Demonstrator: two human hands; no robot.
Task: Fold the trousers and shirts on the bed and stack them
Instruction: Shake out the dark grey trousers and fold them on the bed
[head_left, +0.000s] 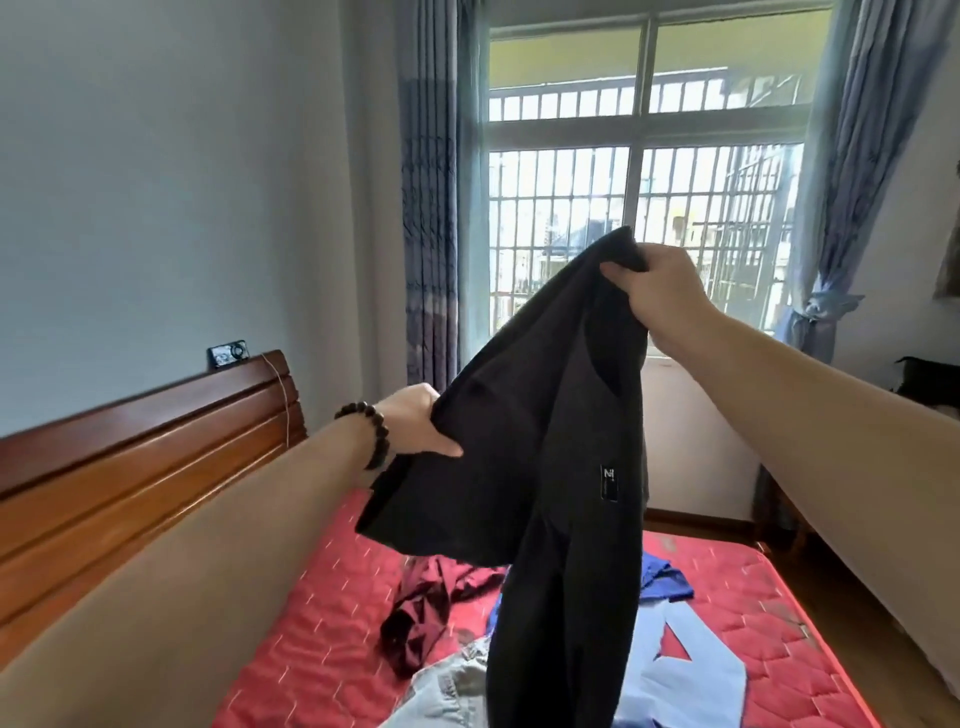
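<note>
We hold a pair of black trousers up in the air above the bed, in front of the window. Our right hand is closed round the top edge of the cloth, held high, with the thumb pinching the fabric against the fingers. Our left hand grips the other edge lower down and to the left, fingers curled into the cloth; a dark bead bracelet sits on that wrist. The trousers hang slanted between the two hands, and one long part drops straight down past the bottom of the view.

A small black label is sewn on the cloth near the middle; it carries white marks, too small for us to read.

Below the trousers, the bed has a red quilted mattress, and loose clothes lie on it: a dark red garment crumpled to the left, a bright blue one to the right, a pale blue one spread flat nearer us, and a grey one at the bottom edge. None of them is folded.

A wooden headboard runs along the left side, with a small black device on the wall above it. Behind stands the barred window, flanked by blue-grey curtains.
</note>
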